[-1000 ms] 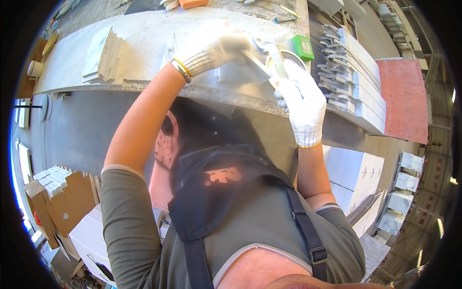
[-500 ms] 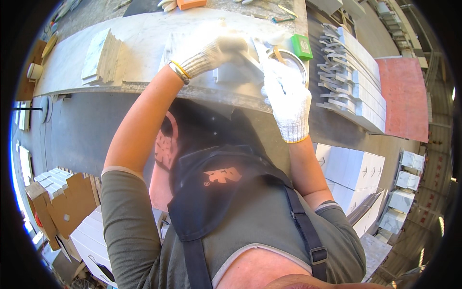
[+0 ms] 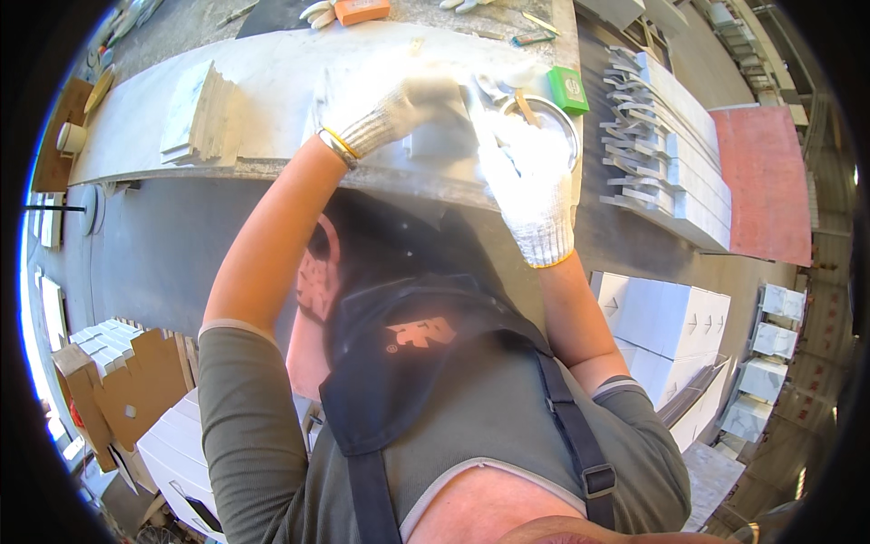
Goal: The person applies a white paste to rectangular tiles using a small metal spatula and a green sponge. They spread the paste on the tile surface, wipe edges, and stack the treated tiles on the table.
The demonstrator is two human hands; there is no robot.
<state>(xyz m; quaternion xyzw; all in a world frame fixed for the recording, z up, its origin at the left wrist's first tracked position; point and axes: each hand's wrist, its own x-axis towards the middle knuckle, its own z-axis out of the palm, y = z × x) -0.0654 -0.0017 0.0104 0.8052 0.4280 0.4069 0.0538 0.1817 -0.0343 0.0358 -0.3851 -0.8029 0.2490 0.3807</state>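
Observation:
Both of my hands wear white knitted gloves with yellow cuff edges. My left hand [image 3: 385, 118] reaches over the pale table; its fingers are lost in glare and blur. My right hand [image 3: 536, 204] is beside a round tin [image 3: 573, 136] with a brown flat stick [image 3: 526, 106] in it. Strong glare hides its fingers and whatever they hold. Between the hands runs a bright pale strip [image 3: 478, 118], too washed out to name. Just below my left fingers lies a greyish flat piece [image 3: 437, 136], partly covered.
A stack of marble-look tiles [image 3: 190, 113] stands on the table [image 3: 272, 63], left. Near the tin is a green box [image 3: 567, 91]; an orange block [image 3: 362, 10] lies at the far edge. Right of the table are stacked white pieces with strips [image 3: 666, 150] and white cartons [image 3: 662, 313].
My right hand has shifted slightly left and toward me, with the pale strip beside it moving left. My left hand stays nearly in place. The view has moved a little.

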